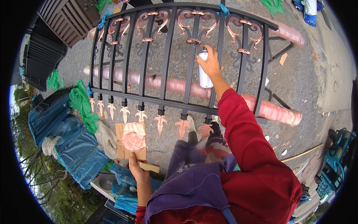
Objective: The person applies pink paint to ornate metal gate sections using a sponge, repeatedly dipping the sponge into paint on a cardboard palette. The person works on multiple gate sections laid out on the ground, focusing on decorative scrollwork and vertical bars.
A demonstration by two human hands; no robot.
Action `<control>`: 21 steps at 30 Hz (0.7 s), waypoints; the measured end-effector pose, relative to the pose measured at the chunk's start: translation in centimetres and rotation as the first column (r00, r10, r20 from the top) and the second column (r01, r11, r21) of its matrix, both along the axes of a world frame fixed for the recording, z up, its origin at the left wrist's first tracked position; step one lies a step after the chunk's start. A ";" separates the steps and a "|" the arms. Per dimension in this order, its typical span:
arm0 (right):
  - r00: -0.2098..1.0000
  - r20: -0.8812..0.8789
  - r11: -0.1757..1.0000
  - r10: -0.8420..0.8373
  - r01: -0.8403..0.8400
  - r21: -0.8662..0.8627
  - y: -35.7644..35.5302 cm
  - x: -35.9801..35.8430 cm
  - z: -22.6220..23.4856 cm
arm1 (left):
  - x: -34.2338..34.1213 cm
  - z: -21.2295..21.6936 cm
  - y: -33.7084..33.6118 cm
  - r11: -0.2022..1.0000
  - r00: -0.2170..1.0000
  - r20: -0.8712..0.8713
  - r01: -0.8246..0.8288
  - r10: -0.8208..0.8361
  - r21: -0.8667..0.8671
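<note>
My right hand grips a white spray can upright, its index finger on the dark top. The can is over the bars of a black metal railing panel with copper-coloured collars and scrolls. Copper spear tips line the panel's near edge. Low on the left, my left hand holds a piece of cardboard by its lower edge, thumb on top. Copper paint is smeared across the cardboard. A tan handle-like piece sticks out beside that hand; its other end is hidden.
Two pink-wrapped beams support the panel. Blue plastic sheeting and green netting are at left. Dark metal panels stand at far left. A teal machine is at right, with a thin wooden stick near it.
</note>
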State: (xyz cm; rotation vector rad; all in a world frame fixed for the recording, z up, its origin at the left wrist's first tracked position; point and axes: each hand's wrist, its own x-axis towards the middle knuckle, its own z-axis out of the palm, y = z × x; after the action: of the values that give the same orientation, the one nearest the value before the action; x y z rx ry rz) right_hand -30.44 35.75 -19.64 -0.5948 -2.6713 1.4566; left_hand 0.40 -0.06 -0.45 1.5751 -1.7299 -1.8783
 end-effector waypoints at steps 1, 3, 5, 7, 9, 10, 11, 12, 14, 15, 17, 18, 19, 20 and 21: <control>1.000 -0.016 1.000 -0.008 0.008 -0.001 0.0 0.6 0.3 | 0.0 -0.1 0.0 1.000 1.000 0.001 -0.008 0.008 -0.002; 0.999 -0.034 1.000 -0.011 0.010 -0.020 0.1 2.2 1.3 | -0.1 -0.2 0.1 1.000 1.000 -0.006 -0.017 0.017 0.007; 0.999 -0.042 0.999 -0.002 0.000 -0.049 0.4 4.7 3.3 | -0.5 -0.4 0.2 0.999 1.000 -0.028 -0.014 0.015 0.032; 0.995 -0.096 0.995 0.019 -0.028 -0.093 0.4 7.8 5.0 | -1.0 -0.3 0.4 0.998 0.999 -0.049 0.008 -0.005 0.063; 0.987 -0.146 0.995 0.061 -0.073 -0.074 0.8 11.6 6.5 | -2.0 -0.8 0.4 0.994 0.996 -0.088 0.018 -0.008 0.111; 0.982 -0.164 0.994 0.094 -0.100 -0.033 1.0 13.7 7.1 | -2.6 -1.4 0.3 0.990 0.993 -0.112 0.038 -0.023 0.133; 0.983 -0.135 0.992 0.125 -0.128 -0.013 1.2 15.8 8.1 | -3.1 -1.9 0.1 0.986 0.990 -0.137 0.055 -0.034 0.154; 0.984 -0.106 0.990 0.144 -0.144 0.007 1.8 18.0 9.2 | -4.0 -2.1 0.3 0.981 0.985 -0.164 0.083 -0.054 0.175; 0.982 -0.095 0.986 0.162 -0.158 0.043 2.9 22.7 9.8 | -6.2 -1.8 1.3 0.974 0.975 -0.200 0.136 -0.099 0.181; 0.985 -0.066 0.986 0.157 -0.153 0.067 3.2 25.1 10.8 | -6.9 -2.0 1.4 0.967 0.966 -0.221 0.173 -0.130 0.189; 0.987 0.013 0.980 0.158 -0.159 0.119 3.6 29.7 12.1 | -8.2 -2.7 1.2 0.937 0.932 -0.323 0.248 -0.162 0.245; 0.985 0.068 0.975 0.158 -0.167 0.149 3.9 32.0 12.5 | -8.8 -2.8 1.3 0.931 0.921 -0.355 0.260 -0.160 0.256; 0.985 0.121 0.975 0.120 -0.140 0.171 4.0 34.4 12.7 | -9.6 -2.9 1.4 0.924 0.909 -0.386 0.274 -0.159 0.266; 0.983 0.172 0.975 0.071 -0.104 0.195 4.2 36.8 12.8 | -10.4 -3.0 1.7 0.914 0.894 -0.418 0.296 -0.163 0.277; 0.980 0.200 0.976 0.023 -0.065 0.207 4.4 39.1 12.8 | -10.7 -3.3 1.5 0.890 0.880 -0.419 0.360 -0.223 0.281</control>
State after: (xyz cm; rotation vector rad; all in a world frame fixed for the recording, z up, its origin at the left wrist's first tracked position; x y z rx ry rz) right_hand 8.65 40.17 -6.84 -0.6985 -2.9579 1.1536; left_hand -10.31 1.48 -3.73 0.9627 -1.5931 -2.5590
